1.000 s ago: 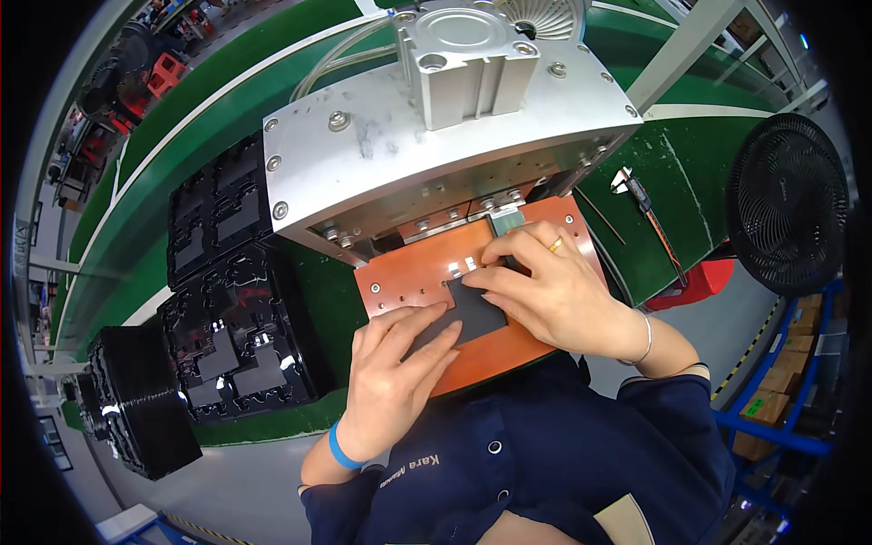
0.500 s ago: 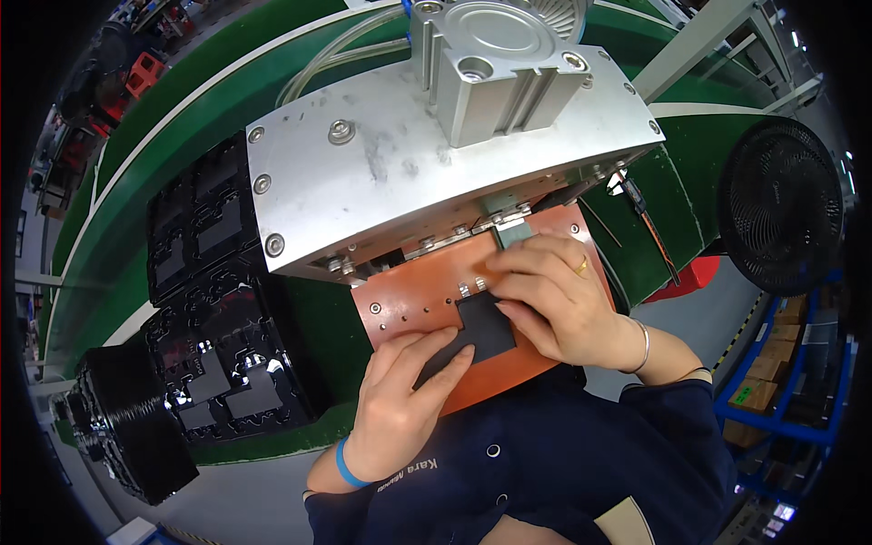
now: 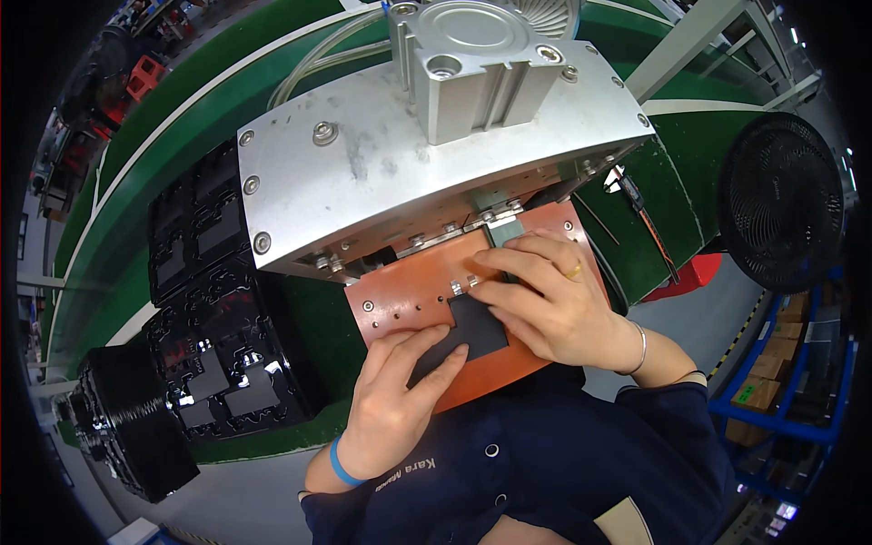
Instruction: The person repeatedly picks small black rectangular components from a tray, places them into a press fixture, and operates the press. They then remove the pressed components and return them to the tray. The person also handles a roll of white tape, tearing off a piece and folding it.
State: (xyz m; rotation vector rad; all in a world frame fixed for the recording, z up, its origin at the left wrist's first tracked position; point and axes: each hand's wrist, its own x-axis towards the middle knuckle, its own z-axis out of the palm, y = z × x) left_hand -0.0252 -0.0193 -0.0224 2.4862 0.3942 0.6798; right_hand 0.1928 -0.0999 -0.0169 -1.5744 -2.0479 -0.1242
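A green-topped counter (image 3: 322,331) carries a silver pneumatic press (image 3: 391,182) with an orange base plate (image 3: 468,386) at its front. To the left sit black moulded trays (image 3: 204,374) (glossy, with cut-out edges). To the right lie a digital caliper (image 3: 655,238), set at a slant, and, just beside it, a thin rod (image 3: 598,221).

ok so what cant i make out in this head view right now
All in the head view:
- Left end of the dark sheet: covered by the left hand.
- Near end of the green strip: behind the fingers of the right hand.
- Back of the orange plate: hidden under the silver housing.
- Finned round part: cut off by the upper edge.
- Reading on the caliper: too small.
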